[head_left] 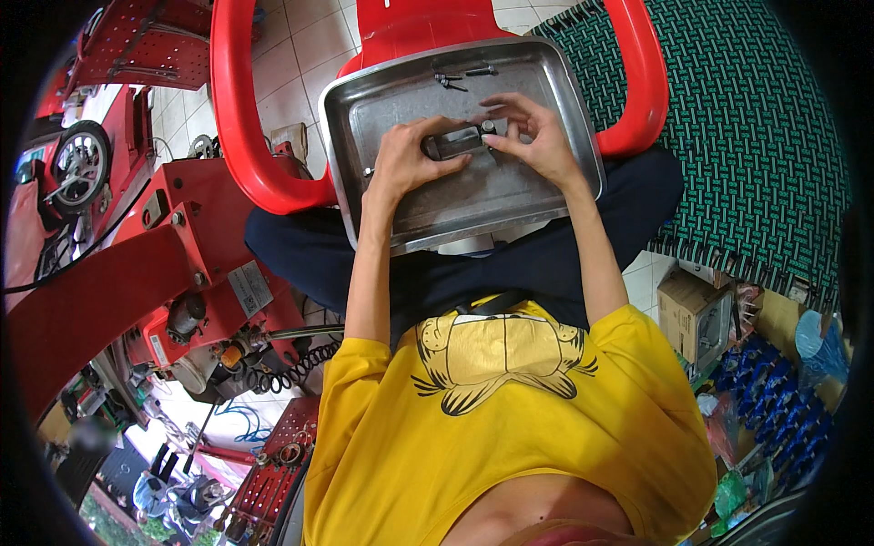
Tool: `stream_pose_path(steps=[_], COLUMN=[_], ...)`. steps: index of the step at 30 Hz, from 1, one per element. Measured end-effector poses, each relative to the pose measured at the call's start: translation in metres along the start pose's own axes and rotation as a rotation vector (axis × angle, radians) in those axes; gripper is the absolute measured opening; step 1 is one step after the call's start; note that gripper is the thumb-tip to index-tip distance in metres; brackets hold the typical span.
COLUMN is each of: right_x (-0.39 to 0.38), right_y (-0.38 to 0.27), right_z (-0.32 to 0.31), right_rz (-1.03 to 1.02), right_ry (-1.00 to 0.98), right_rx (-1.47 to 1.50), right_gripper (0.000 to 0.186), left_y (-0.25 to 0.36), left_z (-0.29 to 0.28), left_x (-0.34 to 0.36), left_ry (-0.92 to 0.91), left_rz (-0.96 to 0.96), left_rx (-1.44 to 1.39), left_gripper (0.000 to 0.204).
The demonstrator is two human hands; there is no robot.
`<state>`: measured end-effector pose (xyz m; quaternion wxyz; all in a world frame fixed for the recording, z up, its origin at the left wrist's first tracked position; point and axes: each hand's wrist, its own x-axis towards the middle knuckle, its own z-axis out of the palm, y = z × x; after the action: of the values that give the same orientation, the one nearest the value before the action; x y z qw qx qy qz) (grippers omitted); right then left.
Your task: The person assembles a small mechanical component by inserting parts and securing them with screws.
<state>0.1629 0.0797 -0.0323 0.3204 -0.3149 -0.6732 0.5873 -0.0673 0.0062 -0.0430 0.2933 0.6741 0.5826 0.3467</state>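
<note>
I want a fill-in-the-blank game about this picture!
1. Beside the right hand, the left hand holds a dark metal part above a rectangular grey metal tray; the plastic chair is ____.
2. The person's short-sleeved printed shirt is ____.
3. The green-and-black patterned mat lies to the person's ____.
Answers: red; yellow; right.

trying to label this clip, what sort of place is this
Probably a motorbike repair workshop: a wheel with a dark tyre stands at the left, and a metal part is being handled over a tray holding loose bolts.

Dark part [458,143] between hands [541,144] — metal tray [496,198]
</note>
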Motion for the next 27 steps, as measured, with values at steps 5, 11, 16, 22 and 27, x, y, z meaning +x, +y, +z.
stream_pose_path(steps=[5,11,16,22,27], right_x=[0.002,0.002,0.002,0.003,0.002], right_y=[-0.001,-0.003,-0.003,0.003,0.006], right_z=[-0.001,0.000,-0.001,-0.001,-0.001], right_rz=[0.092,0.027,0.073,0.021,0.000], right_ry=[-0.012,-0.007,-0.009,0.013,0.045], right_rx=[0.006,0.023,0.051,-0.011,-0.048], right_gripper=[0.056,0.054,0.053,0.053,0.053], left_y=[0.001,-0.001,-0.002,-0.002,-0.003], left_z=[0.001,0.000,0.002,0.002,0.002], left_x=[-0.001,0.000,0.000,0.000,-0.001], left_ry=[0.007,-0.007,0.013,0.001,0.001], left_rz=[0.008,-0.028,-0.004,-0.029,-0.031], left_rx=[0.013,0.007,0.006,0.009,0.009], left_gripper=[0.050,0.051,0.051,0.050,0.051])
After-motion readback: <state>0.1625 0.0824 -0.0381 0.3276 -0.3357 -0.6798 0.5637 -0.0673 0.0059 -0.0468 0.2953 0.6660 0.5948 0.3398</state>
